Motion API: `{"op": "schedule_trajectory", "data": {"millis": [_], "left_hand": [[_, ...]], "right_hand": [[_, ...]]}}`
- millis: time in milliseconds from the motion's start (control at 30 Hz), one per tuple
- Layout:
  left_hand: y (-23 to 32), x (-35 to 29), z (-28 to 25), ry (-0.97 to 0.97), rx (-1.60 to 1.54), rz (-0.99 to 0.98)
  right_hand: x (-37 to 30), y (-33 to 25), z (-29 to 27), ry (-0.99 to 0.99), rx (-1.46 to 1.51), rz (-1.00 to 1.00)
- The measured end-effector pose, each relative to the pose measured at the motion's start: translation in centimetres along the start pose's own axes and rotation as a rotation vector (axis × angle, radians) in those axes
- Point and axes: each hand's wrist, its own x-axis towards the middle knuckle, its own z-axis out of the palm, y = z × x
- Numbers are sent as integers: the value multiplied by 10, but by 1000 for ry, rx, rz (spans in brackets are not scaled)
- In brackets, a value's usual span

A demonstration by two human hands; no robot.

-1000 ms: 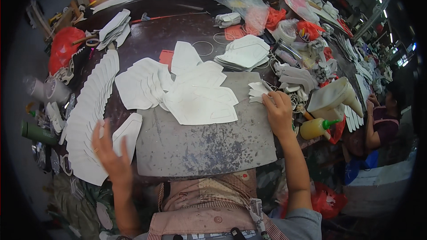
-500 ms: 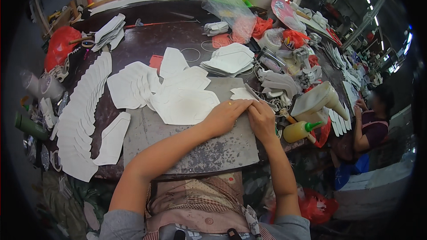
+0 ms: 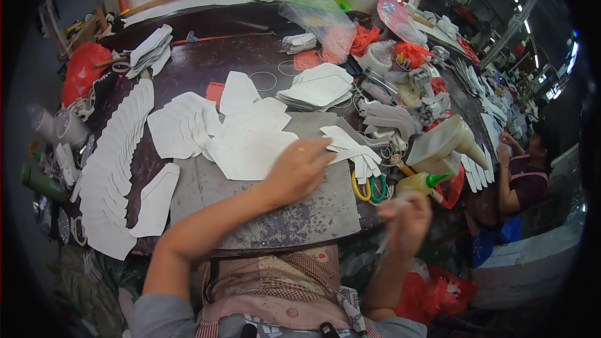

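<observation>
My left hand [image 3: 302, 169] reaches over the grey board [image 3: 282, 219], fingers stretched and slightly apart beside small white strips [image 3: 358, 150]. Whether its fingertips touch the strips I cannot tell. Raised off the right front corner of the board, my right hand [image 3: 408, 220] is blurred by motion. Its fingers are curled round something thin and pale. Scissors with one yellow and one green handle [image 3: 377, 189] stick out from under the strips. Large white shaped pieces [image 3: 250, 150] lie overlapping left of my left hand.
A long fanned row of white pieces [image 3: 113, 169] runs down the left side, with a single piece [image 3: 156, 200] beside it. Farther back is a stack of white pieces [image 3: 316, 86]. A yellowish bottle with green nozzle [image 3: 418, 183] and a beige container [image 3: 441, 147] stand right. A co-worker [image 3: 526, 169] sits far right.
My hands, together at the strips before, have separated. The right moved toward me and right; the left shifted slightly left and nearer. The strips and the scissors handles are now uncovered.
</observation>
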Motion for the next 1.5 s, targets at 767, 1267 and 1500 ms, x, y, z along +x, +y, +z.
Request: {"op": "schedule_trajectory", "data": {"millis": [767,1267,1500], "left_hand": [[85,-167,-44,-104,414,15],[74,-198,-38,72,290,-409],[72,-197,-32,69,346,-418]], "right_hand": [[12,87,20,-288,146,451],[24,97,149,-702,-555,908],[21,99,149,-713,-605,870]]}}
